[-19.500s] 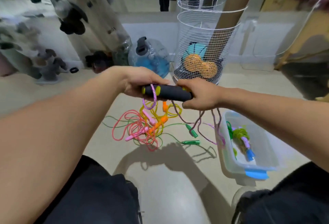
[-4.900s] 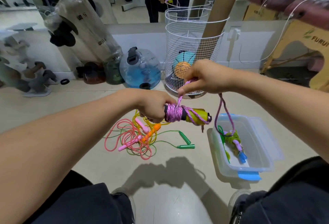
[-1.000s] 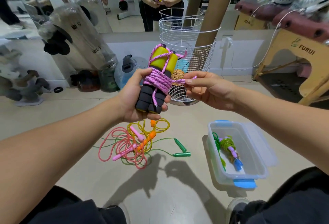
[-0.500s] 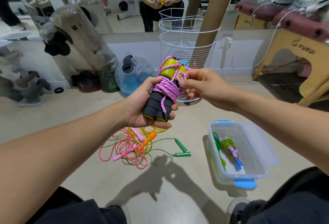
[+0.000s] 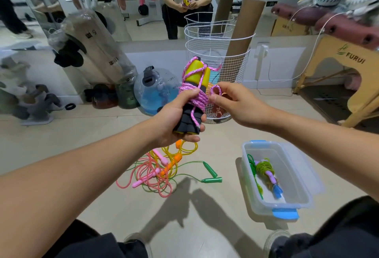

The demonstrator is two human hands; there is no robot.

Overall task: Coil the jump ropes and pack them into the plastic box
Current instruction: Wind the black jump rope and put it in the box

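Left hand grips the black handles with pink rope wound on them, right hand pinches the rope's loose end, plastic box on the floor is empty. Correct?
Not quite: the plastic box is not empty. The head view shows a coiled green rope already lying in it. The rest holds: the left hand grips the black handles wound with pink rope, and the right hand pinches its loose end.

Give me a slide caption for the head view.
Left hand grips handles wound in pink rope; right hand pinches its end loop.
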